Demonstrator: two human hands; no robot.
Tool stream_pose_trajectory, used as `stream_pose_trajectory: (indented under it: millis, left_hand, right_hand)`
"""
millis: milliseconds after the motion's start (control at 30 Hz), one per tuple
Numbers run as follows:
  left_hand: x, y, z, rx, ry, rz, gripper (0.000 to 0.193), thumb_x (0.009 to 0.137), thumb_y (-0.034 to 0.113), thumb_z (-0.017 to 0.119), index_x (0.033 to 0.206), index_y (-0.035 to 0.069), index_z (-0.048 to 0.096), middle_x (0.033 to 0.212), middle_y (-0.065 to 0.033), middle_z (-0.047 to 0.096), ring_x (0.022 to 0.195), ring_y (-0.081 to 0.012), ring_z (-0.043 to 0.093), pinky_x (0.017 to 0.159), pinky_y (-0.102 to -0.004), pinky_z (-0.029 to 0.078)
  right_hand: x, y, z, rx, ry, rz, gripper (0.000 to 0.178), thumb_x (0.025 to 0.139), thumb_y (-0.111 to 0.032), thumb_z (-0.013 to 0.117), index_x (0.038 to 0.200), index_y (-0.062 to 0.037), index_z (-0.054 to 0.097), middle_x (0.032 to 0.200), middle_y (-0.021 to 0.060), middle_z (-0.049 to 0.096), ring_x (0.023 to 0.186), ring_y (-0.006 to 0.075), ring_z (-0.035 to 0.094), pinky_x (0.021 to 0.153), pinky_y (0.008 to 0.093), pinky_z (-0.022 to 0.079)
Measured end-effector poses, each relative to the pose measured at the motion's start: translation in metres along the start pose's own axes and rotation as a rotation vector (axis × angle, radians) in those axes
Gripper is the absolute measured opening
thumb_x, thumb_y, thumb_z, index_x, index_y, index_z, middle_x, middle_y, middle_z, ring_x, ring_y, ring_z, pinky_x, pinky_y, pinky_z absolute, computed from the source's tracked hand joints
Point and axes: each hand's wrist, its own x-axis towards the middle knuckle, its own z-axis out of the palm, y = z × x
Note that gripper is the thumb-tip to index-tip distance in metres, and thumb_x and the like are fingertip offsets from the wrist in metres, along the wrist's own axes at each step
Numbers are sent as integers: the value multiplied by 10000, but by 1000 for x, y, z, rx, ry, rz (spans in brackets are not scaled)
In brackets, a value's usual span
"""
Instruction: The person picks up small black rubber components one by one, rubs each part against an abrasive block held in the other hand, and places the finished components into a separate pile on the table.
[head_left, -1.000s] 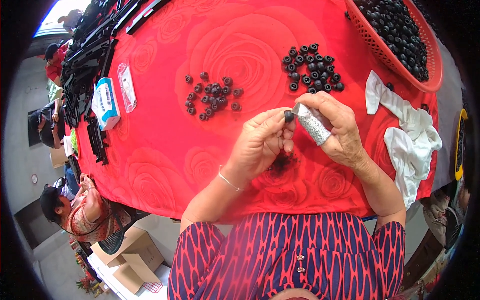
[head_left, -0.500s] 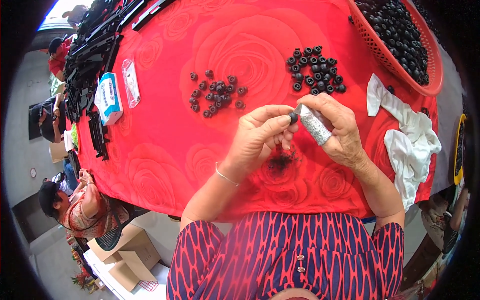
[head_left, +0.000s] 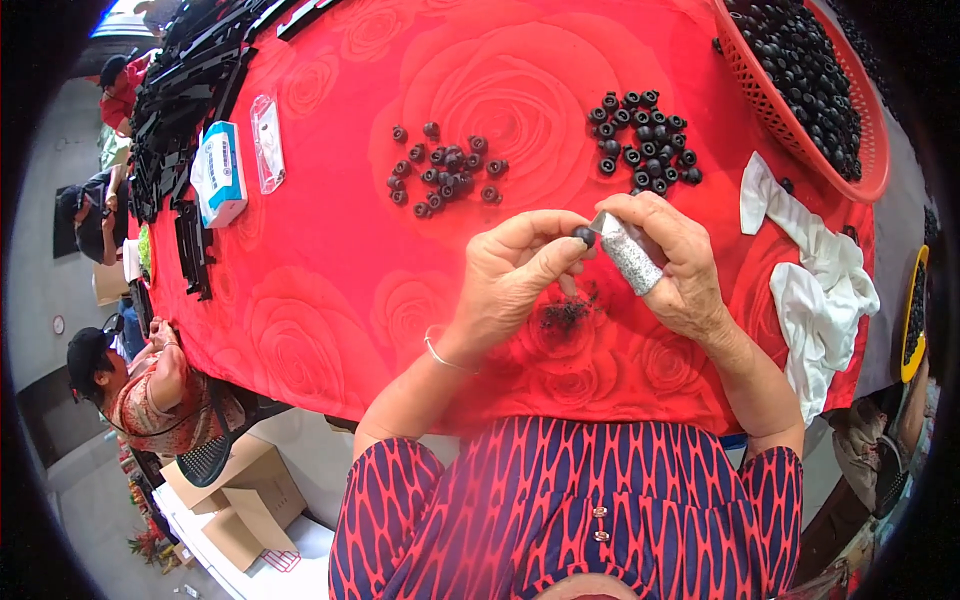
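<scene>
My left hand [head_left: 515, 275] pinches a small round black part [head_left: 584, 236] between thumb and fingertips. My right hand [head_left: 675, 255] is closed round a small knife [head_left: 627, 258] with a silvery, speckled wrapped handle. Its short pointed metal blade meets the edge of the black part. Below my fingers, a pile of fine black shavings [head_left: 565, 316] lies on the red cloth. Beyond my left hand sits a loose group of black parts [head_left: 445, 172]. Another group of black parts [head_left: 645, 143], many showing an open hollow side, lies beyond my right hand.
At the far right a red plastic basket [head_left: 735, 75] is heaped with black parts. White gloves or cloths [head_left: 820, 305] lie at right. A tissue box [head_left: 221, 170], a clear plastic case [head_left: 267, 145] and long black strips [head_left: 185, 110] occupy the left. A person [head_left: 150, 390] works at the left edge.
My hands keep the same hold, with blade and black part still together. The view has shifted slightly, so the things on the table sit a little differently in the picture.
</scene>
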Motion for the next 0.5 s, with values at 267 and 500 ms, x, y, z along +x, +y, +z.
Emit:
stream_pose_trajectory:
  millis: [267,500]
  left_hand:
    - [1,2,-5,-277,1,-50,222,901,85,542,1089,-32,552,901,-108,624,753,-127,594,588,-244,504]
    - [2,2,-8,-378,-14,-89,217,909,90,528,1095,-22,540,901,-99,616,744,-122,581,587,-245,503]
  right_hand:
    - [2,-6,4,43,8,46,286,757,49,594,1039,17,559,808,94,540,704,159,552,610,238,430]
    - [3,-9,5,23,-14,67,283,757,34,620,1034,30,566,825,102,559,729,162,571,632,243,444]
